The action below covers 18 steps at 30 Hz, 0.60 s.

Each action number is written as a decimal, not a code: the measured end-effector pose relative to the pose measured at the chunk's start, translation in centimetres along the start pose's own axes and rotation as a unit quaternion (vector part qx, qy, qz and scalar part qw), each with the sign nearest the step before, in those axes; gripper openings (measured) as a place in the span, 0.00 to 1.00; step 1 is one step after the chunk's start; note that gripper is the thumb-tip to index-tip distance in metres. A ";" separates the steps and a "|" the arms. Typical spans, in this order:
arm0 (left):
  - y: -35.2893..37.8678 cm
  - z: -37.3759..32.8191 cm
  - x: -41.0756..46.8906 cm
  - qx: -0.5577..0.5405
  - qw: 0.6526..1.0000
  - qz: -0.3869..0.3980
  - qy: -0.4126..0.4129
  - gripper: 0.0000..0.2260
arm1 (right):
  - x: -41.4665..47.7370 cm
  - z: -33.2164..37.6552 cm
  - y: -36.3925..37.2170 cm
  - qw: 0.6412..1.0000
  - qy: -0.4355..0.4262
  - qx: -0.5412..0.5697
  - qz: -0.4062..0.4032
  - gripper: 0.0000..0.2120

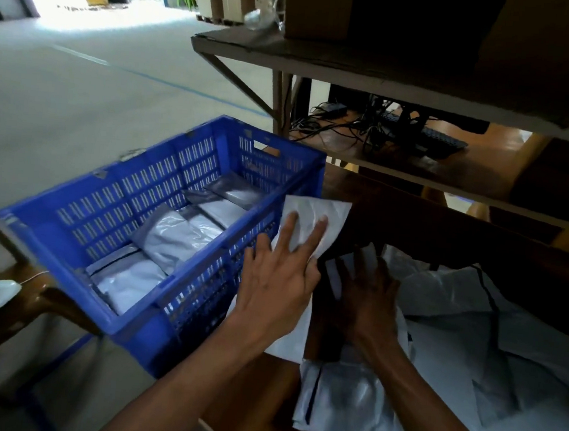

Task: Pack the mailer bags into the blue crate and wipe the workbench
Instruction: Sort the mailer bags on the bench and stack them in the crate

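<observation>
The blue crate (112,200) stands left of the workbench (253,395), with several white-grey mailer bags (171,239) lying flat inside. My left hand (277,283) presses on a white mailer bag (324,215) beside the crate's right wall, fingers spread over it. My right hand (368,298) lies flat on a pile of mailer bags (472,335) on the bench, fingers apart. More bags (339,399) lie under my forearms.
A shelf (358,60) with cardboard boxes (315,8) hangs over the bench. Below it sit a keyboard (431,135) and tangled cables (339,120). A wooden chair (28,299) stands at left under the crate. Concrete floor stretches beyond.
</observation>
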<state>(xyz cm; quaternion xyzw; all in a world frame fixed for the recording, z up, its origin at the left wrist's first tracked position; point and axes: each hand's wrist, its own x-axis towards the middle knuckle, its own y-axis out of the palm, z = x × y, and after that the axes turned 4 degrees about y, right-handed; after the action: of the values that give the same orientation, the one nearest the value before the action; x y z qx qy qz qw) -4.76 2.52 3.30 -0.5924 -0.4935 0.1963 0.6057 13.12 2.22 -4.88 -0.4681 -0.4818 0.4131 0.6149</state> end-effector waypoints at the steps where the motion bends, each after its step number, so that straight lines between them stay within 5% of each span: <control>1: -1.1 0.1 0.2 -0.002 1.000 -0.020 0.000 0.26 | 0.2 0.2 0.2 1.000 -0.017 -0.008 0.012 0.46; 4: -3.9 1.2 1.0 0.015 0.998 -0.067 -0.011 0.26 | 0.2 0.6 2.8 0.992 -0.087 -0.021 0.090 0.42; 8: -6.4 3.2 3.0 0.039 0.993 -0.096 -0.059 0.26 | 0.4 1.3 3.9 0.981 -0.043 0.034 0.186 0.39; 13: -8.2 7.5 5.8 0.057 0.988 -0.067 -0.127 0.25 | 2.6 3.9 -1.7 0.993 -0.078 0.090 -0.009 0.36; 18: -8.1 14.1 8.6 0.072 0.976 -0.013 -0.205 0.26 | 10.8 9.5 -8.7 0.953 -0.145 0.250 -0.094 0.36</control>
<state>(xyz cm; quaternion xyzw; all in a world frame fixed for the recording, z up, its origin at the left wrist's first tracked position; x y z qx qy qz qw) -15.56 15.22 11.11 -0.4880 -0.5995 0.3402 0.5354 6.44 12.32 6.74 -0.1869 -0.4891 0.5238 0.6719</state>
